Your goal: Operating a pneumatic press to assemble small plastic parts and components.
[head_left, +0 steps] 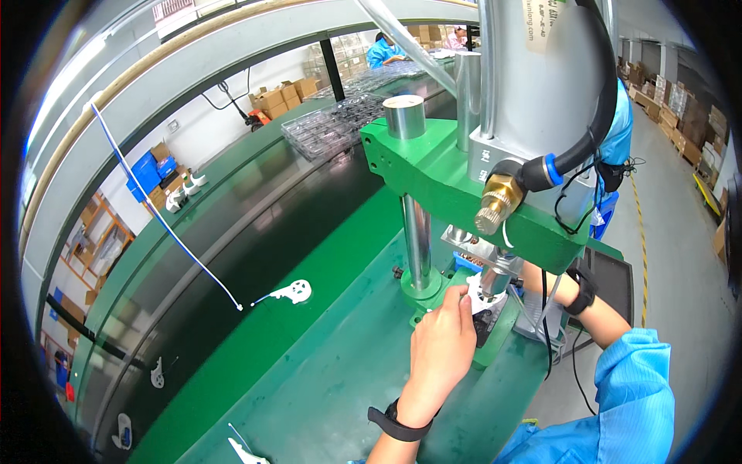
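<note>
A white plastic part (pixel 481 298) lies on the dark fixture at the base of a green bench press (pixel 433 166), directly under its metal ram (pixel 495 280). My left hand (pixel 442 344) comes from below, its thumb and fingers closed on the near left edge of that part. From the right, my right hand (pixel 533 278) reaches in behind the ram. The press hides its fingers, so what they touch cannot be seen. Both wrists wear black straps.
A blue tray (pixel 467 261) of small pieces sits behind the ram. Left of the bench, a green conveyor belt carries another white part with a wire (pixel 294 291) and several more. Clear plastic trays (pixel 332 124) stand beyond. A black cable (pixel 549 325) hangs at right. Other people work farther off.
</note>
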`<action>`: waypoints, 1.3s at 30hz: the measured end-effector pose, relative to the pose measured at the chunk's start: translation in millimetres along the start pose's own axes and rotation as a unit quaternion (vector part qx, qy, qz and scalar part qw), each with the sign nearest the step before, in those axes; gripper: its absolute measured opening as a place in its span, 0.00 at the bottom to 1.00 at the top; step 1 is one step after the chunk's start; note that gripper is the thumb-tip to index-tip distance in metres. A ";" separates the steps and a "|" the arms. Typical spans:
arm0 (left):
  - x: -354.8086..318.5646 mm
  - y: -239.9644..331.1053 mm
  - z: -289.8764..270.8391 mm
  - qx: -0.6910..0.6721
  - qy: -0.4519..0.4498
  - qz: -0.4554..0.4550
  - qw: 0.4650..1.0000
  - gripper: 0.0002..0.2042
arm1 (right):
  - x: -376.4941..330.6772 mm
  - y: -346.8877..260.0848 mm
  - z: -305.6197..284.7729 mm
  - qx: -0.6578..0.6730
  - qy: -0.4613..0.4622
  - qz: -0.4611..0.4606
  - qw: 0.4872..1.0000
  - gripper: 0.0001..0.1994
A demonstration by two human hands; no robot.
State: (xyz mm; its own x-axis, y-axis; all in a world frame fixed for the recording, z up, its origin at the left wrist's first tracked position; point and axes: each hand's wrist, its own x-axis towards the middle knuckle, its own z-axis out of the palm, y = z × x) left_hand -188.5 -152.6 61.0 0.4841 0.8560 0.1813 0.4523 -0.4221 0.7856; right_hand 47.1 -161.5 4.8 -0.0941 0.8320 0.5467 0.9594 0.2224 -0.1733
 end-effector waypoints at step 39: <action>133.3 -210.9 -64.3 0.342 -0.031 -0.114 0.932 0.24 | -0.8 3.5 2.5 0.275 -0.123 0.123 0.946 0.04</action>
State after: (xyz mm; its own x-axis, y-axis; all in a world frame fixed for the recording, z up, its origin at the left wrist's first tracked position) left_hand -267.5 69.7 -42.5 0.3495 0.9369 0.0049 0.9104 -0.3409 0.2345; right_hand 49.9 -160.1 1.7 -0.0100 0.9708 0.2396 0.6840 0.1814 -0.7066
